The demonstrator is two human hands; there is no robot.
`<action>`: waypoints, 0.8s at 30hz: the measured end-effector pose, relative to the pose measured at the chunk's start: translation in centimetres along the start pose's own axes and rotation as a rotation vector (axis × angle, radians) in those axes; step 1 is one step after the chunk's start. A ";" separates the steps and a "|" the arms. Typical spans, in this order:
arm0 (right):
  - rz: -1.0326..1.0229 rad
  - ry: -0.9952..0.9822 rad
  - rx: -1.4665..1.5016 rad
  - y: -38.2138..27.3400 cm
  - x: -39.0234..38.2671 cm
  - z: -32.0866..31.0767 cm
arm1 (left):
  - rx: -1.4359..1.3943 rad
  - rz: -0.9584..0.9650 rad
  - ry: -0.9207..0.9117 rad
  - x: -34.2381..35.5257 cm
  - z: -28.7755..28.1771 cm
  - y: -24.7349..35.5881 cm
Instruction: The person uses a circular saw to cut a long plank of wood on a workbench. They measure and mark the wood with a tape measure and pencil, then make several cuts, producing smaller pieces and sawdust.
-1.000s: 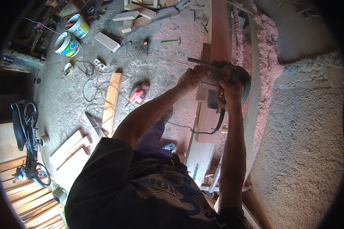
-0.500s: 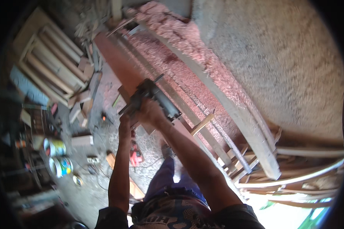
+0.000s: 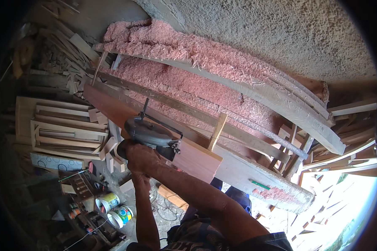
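Observation:
A dark power tool with a rounded guard and a rod frame, which looks like a circular saw [image 3: 148,131], rests on a reddish wooden board [image 3: 199,161]. My right hand [image 3: 143,159] is closed around its rear grip. Just below, my left hand [image 3: 141,180] is close against the right wrist and the board's near edge; its fingers are hidden, so what it holds cannot be made out. The board lies along a long plank bench [image 3: 238,175]. Past the tool's right side, a short light wood stick [image 3: 218,131] slants up from the board.
Pink wood shavings [image 3: 163,39] heap along the wall behind a thick beam [image 3: 272,98]. A green strip [image 3: 260,184] lies on the bench. At left are wooden frames [image 3: 71,134], offcuts and two paint buckets [image 3: 108,202]. More planks [image 3: 352,150] are stacked at right.
The view has swung, so bench and board now run flatter across it. Both hands remain at the tool, which appears lower and further left. The bench's right end has come into sight.

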State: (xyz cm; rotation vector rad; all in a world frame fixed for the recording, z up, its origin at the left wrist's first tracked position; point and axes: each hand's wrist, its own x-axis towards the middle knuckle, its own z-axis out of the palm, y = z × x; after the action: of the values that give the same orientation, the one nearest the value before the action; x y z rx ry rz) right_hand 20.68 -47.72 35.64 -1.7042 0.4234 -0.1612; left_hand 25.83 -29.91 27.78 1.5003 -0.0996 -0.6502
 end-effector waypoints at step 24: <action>-0.050 0.043 -0.143 -0.4 1.3 -0.3 | 0.123 -0.155 0.254 0.3 0.6 1.0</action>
State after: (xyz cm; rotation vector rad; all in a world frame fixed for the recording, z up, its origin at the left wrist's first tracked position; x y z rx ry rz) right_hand 21.87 -48.40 35.95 -1.8559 0.4328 -0.2086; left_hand 26.17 -30.68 28.70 1.7090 0.1756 -0.5793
